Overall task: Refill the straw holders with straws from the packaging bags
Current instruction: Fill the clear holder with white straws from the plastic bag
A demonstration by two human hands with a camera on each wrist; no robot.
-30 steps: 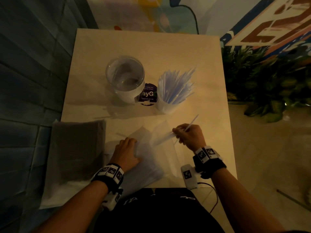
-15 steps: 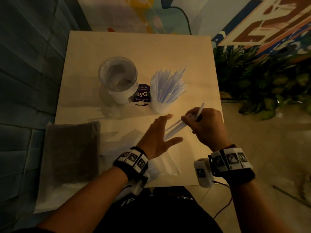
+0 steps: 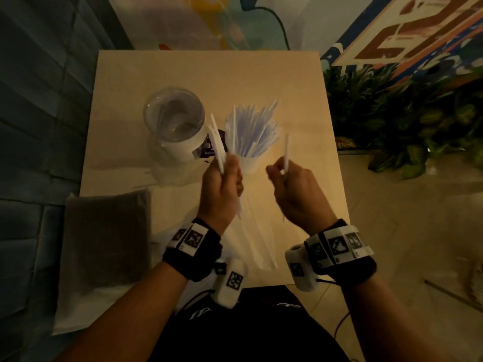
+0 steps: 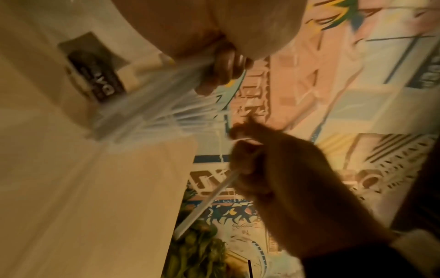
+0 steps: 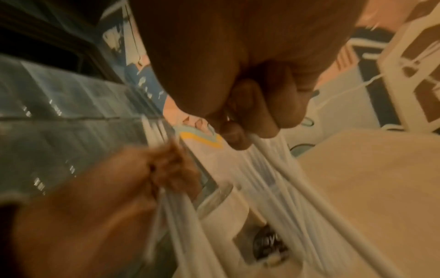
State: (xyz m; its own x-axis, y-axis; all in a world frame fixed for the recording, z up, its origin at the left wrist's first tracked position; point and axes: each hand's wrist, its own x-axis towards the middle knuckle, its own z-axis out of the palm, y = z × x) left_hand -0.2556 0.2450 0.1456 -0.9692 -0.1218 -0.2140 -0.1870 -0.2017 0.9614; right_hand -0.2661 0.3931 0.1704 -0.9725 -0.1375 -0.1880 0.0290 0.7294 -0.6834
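Observation:
In the head view, my left hand [image 3: 230, 164] grips a small bunch of white straws [image 3: 217, 142], held upright just in front of the holders. My right hand [image 3: 279, 169] pinches a single straw [image 3: 287, 152], also upright, to the right of the full holder. The white straw holder [image 3: 248, 165] is packed with fanned-out straws [image 3: 254, 129]. Left of it stands a clear glass holder [image 3: 173, 118], which looks nearly empty. The clear packaging bag [image 3: 257, 244] lies flat on the table between my wrists. The right wrist view shows my fingers [image 5: 259, 112] curled round the single straw [image 5: 309, 190].
The beige table [image 3: 209, 74] ends at a painted wall behind. A purple label [image 3: 209, 147] sits between the holders. A flat grey pack [image 3: 107, 236] in clear wrap overhangs the table's near left corner. Green plants [image 3: 405, 121] stand on the floor to the right.
My left hand left the bag, rose and took a bunch of straws. Both hands moved up towards the holders, and the right hand now keeps one straw.

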